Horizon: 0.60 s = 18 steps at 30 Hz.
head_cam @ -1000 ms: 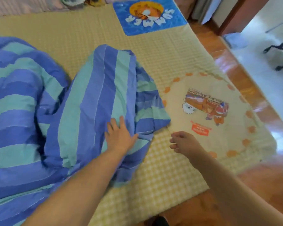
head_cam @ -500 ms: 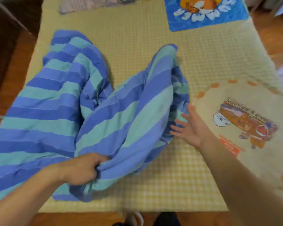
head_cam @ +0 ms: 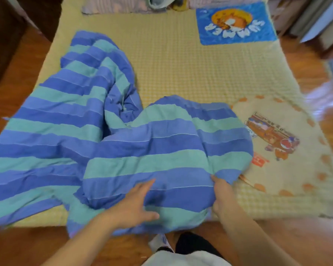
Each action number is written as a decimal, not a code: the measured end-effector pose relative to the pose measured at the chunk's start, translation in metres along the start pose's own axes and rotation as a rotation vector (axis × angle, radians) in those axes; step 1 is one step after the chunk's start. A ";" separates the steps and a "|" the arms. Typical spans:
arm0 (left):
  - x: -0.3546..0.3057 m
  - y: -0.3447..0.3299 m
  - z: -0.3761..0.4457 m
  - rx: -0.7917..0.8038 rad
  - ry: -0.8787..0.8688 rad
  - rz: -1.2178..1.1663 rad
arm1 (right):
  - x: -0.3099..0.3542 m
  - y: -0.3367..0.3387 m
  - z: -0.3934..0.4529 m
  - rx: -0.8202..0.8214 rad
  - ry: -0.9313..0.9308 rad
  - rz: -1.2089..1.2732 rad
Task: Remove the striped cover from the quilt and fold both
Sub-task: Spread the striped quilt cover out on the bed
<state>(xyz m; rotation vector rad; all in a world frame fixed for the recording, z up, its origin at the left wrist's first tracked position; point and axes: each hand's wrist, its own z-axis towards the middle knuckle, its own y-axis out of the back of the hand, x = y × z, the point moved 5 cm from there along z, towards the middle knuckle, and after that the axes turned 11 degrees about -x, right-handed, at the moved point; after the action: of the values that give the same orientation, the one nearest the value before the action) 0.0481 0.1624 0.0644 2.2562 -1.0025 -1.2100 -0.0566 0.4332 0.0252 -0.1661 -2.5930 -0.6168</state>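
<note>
Bed (head_cam: 181, 73) holds cover (head_cam: 142, 150); left hand (head_cam: 135, 206) flat on it, right hand (head_cam: 219, 191) gripping edge; cover may slide off.

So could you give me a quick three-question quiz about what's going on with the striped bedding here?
1. True or false: the blue and teal striped fabric cover lies neatly folded in a square.
2. Which hand lies flat on top of the cover near the bed's edge? A) left hand B) right hand
3. Fill in: right of the cover lies a cream cloth with a cartoon print, edged with ____ spots.

Key: 1. False, it is bunched and spread over the yellow checked mattress pad. 2. A; the right hand is at the cover's right edge, its fingers hidden under the fabric. 3. Orange.
</note>
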 end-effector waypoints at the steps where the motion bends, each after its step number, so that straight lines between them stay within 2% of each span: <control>1: -0.036 -0.015 0.004 -0.017 -0.103 -0.008 | 0.000 0.009 -0.017 0.010 0.036 0.036; 3: -0.101 -0.033 0.007 -0.160 -0.299 0.037 | 0.014 0.029 -0.052 0.010 0.210 0.057; 5: -0.152 -0.032 0.004 -0.287 -0.466 -0.045 | 0.036 0.055 -0.092 0.032 0.483 0.059; 7: -0.175 -0.014 -0.005 -0.353 -0.551 -0.243 | 0.052 0.092 -0.132 0.150 0.689 0.063; 8: -0.177 -0.002 -0.011 -0.392 -0.571 -0.302 | 0.056 0.110 -0.145 0.263 0.728 0.037; 10: -0.166 0.021 -0.020 -0.468 -0.564 -0.284 | 0.051 0.141 -0.139 0.477 0.652 -0.049; 11: -0.154 0.032 -0.022 -0.480 -0.526 -0.305 | 0.045 0.153 -0.117 0.485 0.568 -0.079; 12: -0.140 0.042 -0.024 -0.488 -0.465 -0.371 | 0.041 0.161 -0.091 0.436 0.467 -0.053; 15: -0.094 0.071 -0.038 -0.621 -0.194 -0.702 | 0.024 0.169 -0.007 0.100 0.277 0.060; 16: -0.081 0.076 -0.046 -0.683 -0.095 -0.818 | 0.017 0.158 0.012 0.077 0.203 0.060; 18: -0.066 0.077 -0.063 -0.718 0.088 -1.036 | -0.007 0.123 0.039 0.244 -0.035 0.014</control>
<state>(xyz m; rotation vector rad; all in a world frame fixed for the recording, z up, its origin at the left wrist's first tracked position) 0.0446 0.1605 0.1831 2.1293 0.6978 -1.4544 -0.0395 0.5600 0.0398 -0.1165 -2.6715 -0.2903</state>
